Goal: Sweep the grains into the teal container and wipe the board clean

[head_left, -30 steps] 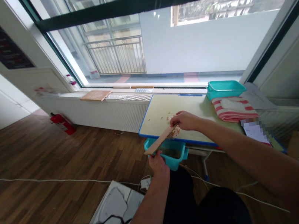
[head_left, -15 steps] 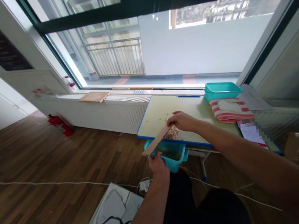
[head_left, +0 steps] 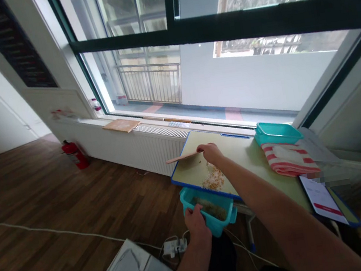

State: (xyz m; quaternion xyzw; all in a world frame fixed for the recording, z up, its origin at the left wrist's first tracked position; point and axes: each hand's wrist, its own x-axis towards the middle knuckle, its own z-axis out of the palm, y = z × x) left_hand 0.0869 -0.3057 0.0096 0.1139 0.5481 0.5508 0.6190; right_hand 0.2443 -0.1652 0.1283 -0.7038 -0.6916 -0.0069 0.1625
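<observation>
My left hand (head_left: 196, 222) is closed on the near rim of a teal plastic bin (head_left: 216, 225), held just below the table's front edge. Some greyish-brown matter lies in the bottom of the bin. My right hand (head_left: 210, 152) grips one end of a thin, flat wooden strip (head_left: 183, 157), which reaches out to the left above the table top. A scattered pile of small orange-brown and pale bits (head_left: 213, 179) lies on the table by its front edge, between my right hand and the bin.
The pale table (head_left: 243, 155) has a blue edge. On its right are a second teal bin (head_left: 277, 133), a folded red-and-white striped towel (head_left: 291, 159) and a tablet (head_left: 322, 200). A radiator (head_left: 160, 145) runs under the window. A power strip (head_left: 175, 247) and cables lie on the floor.
My right hand has lifted the wooden strip away from the bin and swung it to the far side of the pile. The left hand still holds the bin. The view has tilted up.
</observation>
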